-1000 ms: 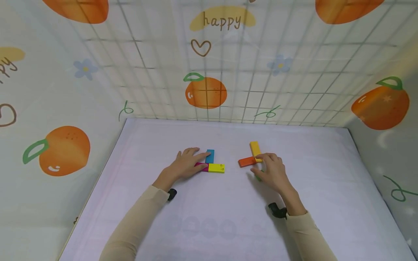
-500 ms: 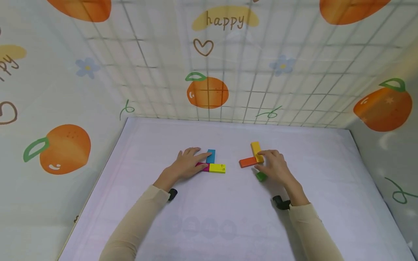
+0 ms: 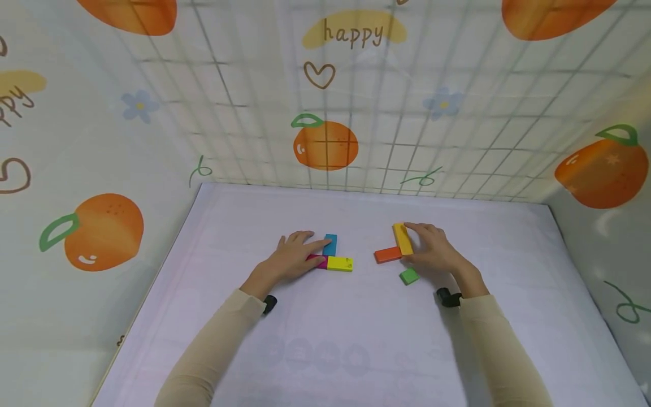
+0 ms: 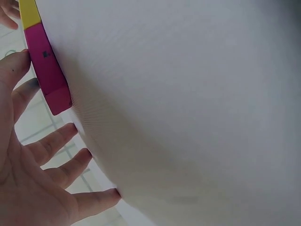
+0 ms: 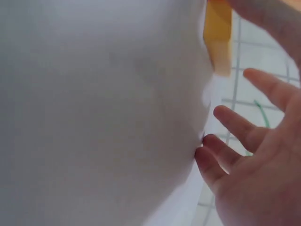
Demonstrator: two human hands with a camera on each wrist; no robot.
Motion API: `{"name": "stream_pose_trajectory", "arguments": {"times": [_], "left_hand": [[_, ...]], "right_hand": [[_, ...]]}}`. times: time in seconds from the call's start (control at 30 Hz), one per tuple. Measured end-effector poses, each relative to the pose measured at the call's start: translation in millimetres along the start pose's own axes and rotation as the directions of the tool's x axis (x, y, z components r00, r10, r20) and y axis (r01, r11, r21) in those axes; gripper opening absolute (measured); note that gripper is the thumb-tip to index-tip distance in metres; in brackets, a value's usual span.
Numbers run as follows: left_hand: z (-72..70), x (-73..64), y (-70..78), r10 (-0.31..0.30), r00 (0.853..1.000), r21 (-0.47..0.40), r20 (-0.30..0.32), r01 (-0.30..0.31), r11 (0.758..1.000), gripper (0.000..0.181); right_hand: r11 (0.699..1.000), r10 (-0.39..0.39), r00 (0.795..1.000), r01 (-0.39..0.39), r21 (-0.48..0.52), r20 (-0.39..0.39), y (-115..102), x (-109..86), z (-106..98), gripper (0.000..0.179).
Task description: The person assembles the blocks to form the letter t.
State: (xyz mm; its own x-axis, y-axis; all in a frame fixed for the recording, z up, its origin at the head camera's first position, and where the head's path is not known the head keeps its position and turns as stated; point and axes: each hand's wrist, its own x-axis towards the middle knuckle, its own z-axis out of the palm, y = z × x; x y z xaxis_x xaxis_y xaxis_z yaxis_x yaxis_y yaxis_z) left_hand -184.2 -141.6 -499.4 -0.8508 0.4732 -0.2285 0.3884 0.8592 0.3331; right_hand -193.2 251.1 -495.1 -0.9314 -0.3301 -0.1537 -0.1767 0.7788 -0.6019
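My left hand (image 3: 287,257) rests at the blue block (image 3: 331,249) and the magenta block (image 4: 48,70), index fingertip on the blue one, thumb on the magenta one. A bright yellow block (image 3: 339,264) lies end to end with the magenta one. Farther right, my right hand (image 3: 434,249) spans the amber block (image 3: 402,237), index fingertip near its far end and thumb near its near end. In the right wrist view a gap shows between index fingertip and block. An orange-red block (image 3: 387,255) meets the amber one's side. Nearer me lies a small green block (image 3: 409,276).
The blocks lie on a white-covered table (image 3: 325,316) with faint round marks toward the front. A patterned cloth (image 3: 229,147) with oranges closes off the back and sides. Black wrist cameras (image 3: 448,298) stick out beside both wrists.
My right hand has moved from around the green block to the amber block, its index finger reaching toward the far end. The green block is now fully uncovered. My left hand stays put.
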Motion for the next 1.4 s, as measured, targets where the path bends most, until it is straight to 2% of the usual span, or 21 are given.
{"name": "stream_pose_trajectory", "arguments": {"times": [0.33, 0.67, 1.1, 1.4], "left_hand": [[-2.4, -1.7, 1.5, 0.013, 1.000, 0.002, -0.010, -0.013, 1.000, 0.057], [-2.3, -1.6, 1.4, 0.002, 1.000, -0.004, -0.011, -0.002, 1.000, 0.058], [-3.2, -1.9, 2.5, 0.008, 1.000, 0.013, -0.011, -0.008, 1.000, 0.058], [-2.8, -2.6, 2.1, 0.010, 1.000, 0.021, -0.008, -0.010, 1.000, 0.059]], "right_hand": [[0.996, 0.005, 0.996, 0.003, -0.094, 0.090, 16, 19.9, -9, 0.099], [0.990, -0.006, 0.993, 0.022, -0.141, 0.116, 12, 24.1, -11, 0.094], [0.990, -0.021, 0.994, 0.035, -0.135, 0.103, 9, 23.6, -13, 0.092], [0.997, -0.024, 0.996, 0.031, -0.076, 0.092, 9, 22.5, -15, 0.094]]}}
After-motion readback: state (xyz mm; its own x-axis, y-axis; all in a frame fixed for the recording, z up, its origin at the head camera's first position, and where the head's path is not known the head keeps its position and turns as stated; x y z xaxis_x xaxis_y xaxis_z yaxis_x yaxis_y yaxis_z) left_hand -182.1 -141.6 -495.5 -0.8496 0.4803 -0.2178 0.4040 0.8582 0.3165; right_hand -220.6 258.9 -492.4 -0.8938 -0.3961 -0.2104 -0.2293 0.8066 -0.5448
